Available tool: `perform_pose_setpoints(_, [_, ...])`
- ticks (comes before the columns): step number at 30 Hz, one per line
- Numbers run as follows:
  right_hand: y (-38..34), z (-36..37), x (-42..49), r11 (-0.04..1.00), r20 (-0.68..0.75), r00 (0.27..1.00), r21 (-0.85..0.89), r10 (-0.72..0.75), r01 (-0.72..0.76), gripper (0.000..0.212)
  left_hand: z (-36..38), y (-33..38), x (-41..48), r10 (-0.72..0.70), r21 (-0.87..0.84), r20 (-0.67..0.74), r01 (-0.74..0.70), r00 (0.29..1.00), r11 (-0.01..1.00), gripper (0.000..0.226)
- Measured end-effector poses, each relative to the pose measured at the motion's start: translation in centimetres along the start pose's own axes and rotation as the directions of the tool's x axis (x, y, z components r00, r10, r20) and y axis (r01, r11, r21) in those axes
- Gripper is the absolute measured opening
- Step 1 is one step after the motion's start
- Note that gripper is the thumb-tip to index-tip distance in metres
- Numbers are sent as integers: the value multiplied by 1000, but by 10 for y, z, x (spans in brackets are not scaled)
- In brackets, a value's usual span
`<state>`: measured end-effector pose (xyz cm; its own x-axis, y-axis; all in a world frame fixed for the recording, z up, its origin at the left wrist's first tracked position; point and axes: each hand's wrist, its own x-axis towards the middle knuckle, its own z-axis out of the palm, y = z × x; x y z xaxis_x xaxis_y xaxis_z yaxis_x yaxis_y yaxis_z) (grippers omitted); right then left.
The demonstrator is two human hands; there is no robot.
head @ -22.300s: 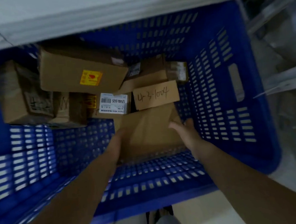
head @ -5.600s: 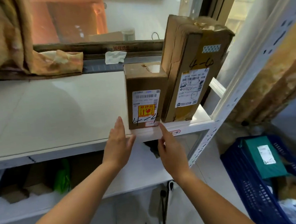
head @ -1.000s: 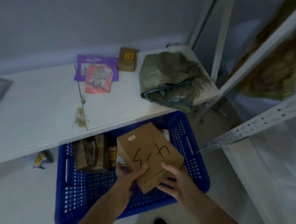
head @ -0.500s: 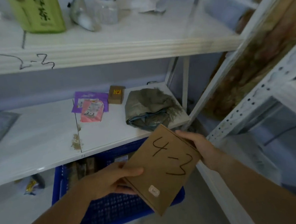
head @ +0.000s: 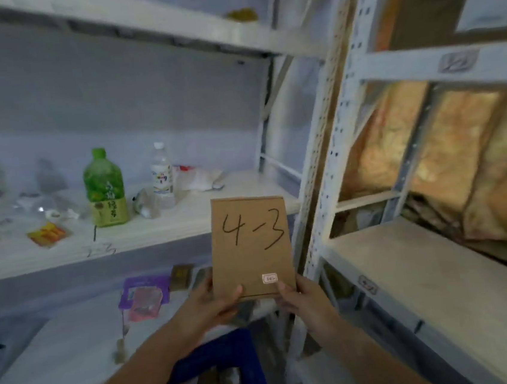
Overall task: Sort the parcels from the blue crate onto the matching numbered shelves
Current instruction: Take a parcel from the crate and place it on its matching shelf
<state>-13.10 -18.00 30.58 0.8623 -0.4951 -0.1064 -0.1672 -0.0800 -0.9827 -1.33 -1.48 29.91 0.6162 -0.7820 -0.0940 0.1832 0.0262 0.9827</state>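
A flat brown cardboard parcel (head: 250, 248) with "4-3" handwritten on its face stands upright in front of me, in both hands. My left hand (head: 209, 306) grips its lower left corner, thumb on the face. At the lower right corner my right hand (head: 301, 299) does the same. The blue crate (head: 231, 375) sits on the floor below my arms, with parcels dimly visible inside. A white shelf (head: 156, 230) behind the parcel carries a handwritten mark on its front edge.
That shelf holds a green tea bottle (head: 105, 188), a clear bottle (head: 162, 176), wrappers and a yellow packet (head: 48, 233). A lower shelf carries a purple pouch (head: 144, 292) and a small brown box (head: 180, 276). A second rack's wooden shelf (head: 443, 284) lies right, sacks (head: 449, 165) behind.
The parcel has been turned from tilted to upright and raised. My view has lifted from the lower shelf and crate toward the bottle shelf and the right rack.
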Motion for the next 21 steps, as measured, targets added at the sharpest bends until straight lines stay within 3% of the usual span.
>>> perform_pose_setpoints(3, [-78,-38,-48,989,-134,980,-54,-146,140,16,59,79,-30,216,195,86,-229,973,954,63])
perform_pose_setpoints(7, [-181,-82,-109,931,-265,894,-163,-361,328,36,127,180,-67,437,306,188,-475,879,825,66])
perform_pose_setpoints(11, [-270,-121,-169,852,-301,804,-290,-513,436,42,175,258,-96,486,351,223,-534,845,769,49])
perform_pose_setpoints(14, [-320,-147,-208,789,-308,741,-394,-596,471,44,211,303,-110,604,333,146,-614,783,716,33])
perform_pose_setpoints(18, [-360,-178,-247,746,-380,642,-375,-665,550,40,264,349,-124,745,270,81,-734,663,624,22])
perform_pose_setpoints(21, [-371,-189,-269,713,-454,551,-389,-700,584,39,295,367,-134,774,200,82,-772,628,604,24])
